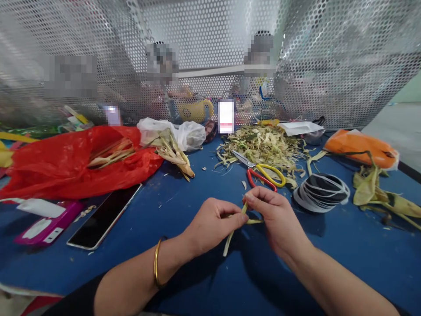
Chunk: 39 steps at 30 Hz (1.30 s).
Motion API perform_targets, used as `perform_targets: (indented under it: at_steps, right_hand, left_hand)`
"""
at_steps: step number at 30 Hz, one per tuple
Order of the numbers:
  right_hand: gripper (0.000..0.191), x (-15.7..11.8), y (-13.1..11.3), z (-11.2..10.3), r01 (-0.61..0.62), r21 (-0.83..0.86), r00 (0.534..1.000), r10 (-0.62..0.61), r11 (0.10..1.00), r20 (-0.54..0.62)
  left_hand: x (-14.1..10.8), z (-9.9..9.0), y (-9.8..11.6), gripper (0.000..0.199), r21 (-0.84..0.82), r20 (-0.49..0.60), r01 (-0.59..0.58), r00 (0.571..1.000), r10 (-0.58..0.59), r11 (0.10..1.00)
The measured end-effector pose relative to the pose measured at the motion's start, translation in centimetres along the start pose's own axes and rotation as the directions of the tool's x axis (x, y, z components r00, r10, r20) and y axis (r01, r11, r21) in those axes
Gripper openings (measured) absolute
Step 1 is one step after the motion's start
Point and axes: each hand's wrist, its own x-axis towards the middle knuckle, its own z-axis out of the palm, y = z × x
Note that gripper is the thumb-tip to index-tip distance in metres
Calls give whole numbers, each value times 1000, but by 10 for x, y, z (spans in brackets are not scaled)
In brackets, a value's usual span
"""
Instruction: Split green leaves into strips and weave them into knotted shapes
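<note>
Just above the blue table [190, 259], both hands meet around thin pale-green strips of dried husk [229, 240]. My left hand [217, 221] pinches them where they cross, one end hanging below its thumb. My right hand [271, 210] grips the upper end between thumb and fingertips. Beyond the hands lie scissors [251, 166] with one red and one yellow handle, blades apart, beside a heap of husk scraps [266, 145]. A spool of white cord [320, 193] sits right of my right hand.
To the left are a red plastic bag [62, 153] with dried husks, a black-screened phone [105, 217] and a purple power strip [49, 224]. More husks [176, 158] lie by white plastic bags. An orange packet [362, 147] is at right. Perforated metal mesh [210, 48] stands behind.
</note>
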Motion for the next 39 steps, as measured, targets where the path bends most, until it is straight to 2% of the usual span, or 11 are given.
perform_targets:
  at_steps: [3, 6, 10, 14, 16, 18, 20, 25, 28, 31, 39]
  right_hand:
    - [22, 7, 0, -3, 21, -43, 1000, -22, 999, -17]
    - [24, 13, -6, -12, 127, -245, 991, -113, 961, 69]
    - [29, 13, -19, -27, 354, -608, 933, -223, 710, 282]
    - [20, 6, -25, -30, 508, -711, 851, -155, 486, 502]
    - [22, 4, -25, -29, 521, -724, 836, -101, 451, 539]
    - [27, 3, -23, -28, 483, -709, 833, -20, 514, 553]
    - [28, 3, -21, -26, 376, -669, 835, 79, 641, 544]
    - [27, -3, -9, -14, -78, -315, 882, 213, 946, 421]
    - [28, -8, -3, -6, -256, -31, 900, 250, 966, 356]
    - [33, -9, -4, -5, -349, 128, 894, 288, 929, 343]
    - [41, -3, -13, -16, -374, 89, 897, 336, 923, 287]
  left_hand:
    - [2, -1, -1, 32, -26, -11, 14, 1000, -14, 1000]
    - [4, -4, 0, 31, -111, -36, 69, 997, -73, 991]
    - [7, -8, 2, 40, -211, -53, 79, 994, -92, 974]
    - [7, -12, 1, 52, -285, 19, 95, 995, -94, 954]
    - [6, -14, 2, 50, -260, 59, 117, 993, -105, 959]
    - [5, -16, 4, 44, -217, 95, 146, 987, -128, 965]
    - [3, -17, 5, 39, -210, 148, 186, 977, -156, 960]
    - [2, -17, 3, 31, -341, 259, 265, 949, -180, 902]
    - [4, -15, -1, 27, -413, 240, 262, 955, -174, 872]
    - [4, -14, -2, 28, -437, 219, 237, 964, -152, 868]
    - [2, -8, -1, 30, -314, 139, 151, 984, -112, 937]
